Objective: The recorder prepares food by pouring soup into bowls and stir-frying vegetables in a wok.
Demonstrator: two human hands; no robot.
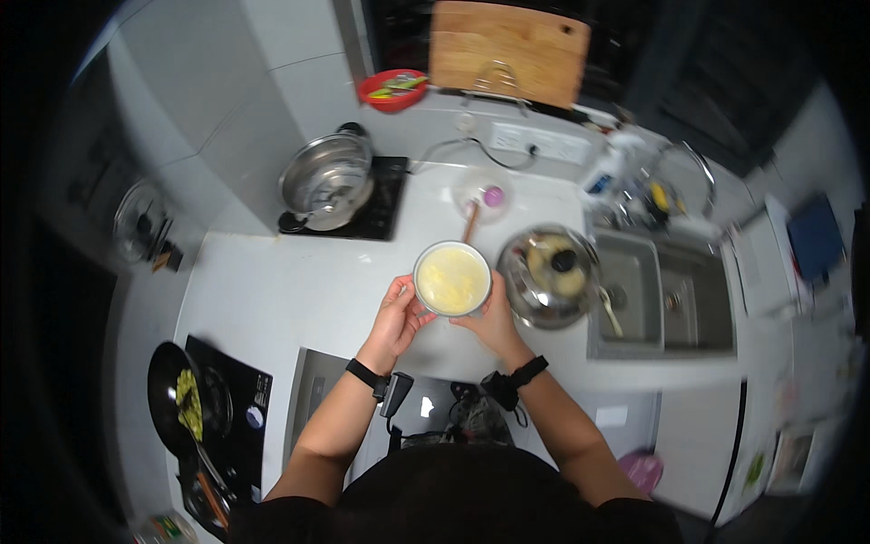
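Note:
Between both hands I hold a round bowl [453,279] of pale yellow food, up over the white countertop. My left hand [399,316] grips its left side, fingers curled under the rim. On the other side, my right hand [494,314] holds the bowl's lower right edge. Just right of my right hand stands a steel pot with a domed lid [544,299] and black knob; yellowish shapes show through the lid. Beyond the bowl is a clear bowl [462,194] with a purple round thing [494,196] and a brown handle [471,223].
A steel pot [326,180] sits on a black cooktop [391,204] at back left. Lower left, a wok [163,401] with green food rests by another cooktop [255,387]. The double sink [659,347] lies right. Behind are a wooden cutting board [510,51] and a red basket [391,102].

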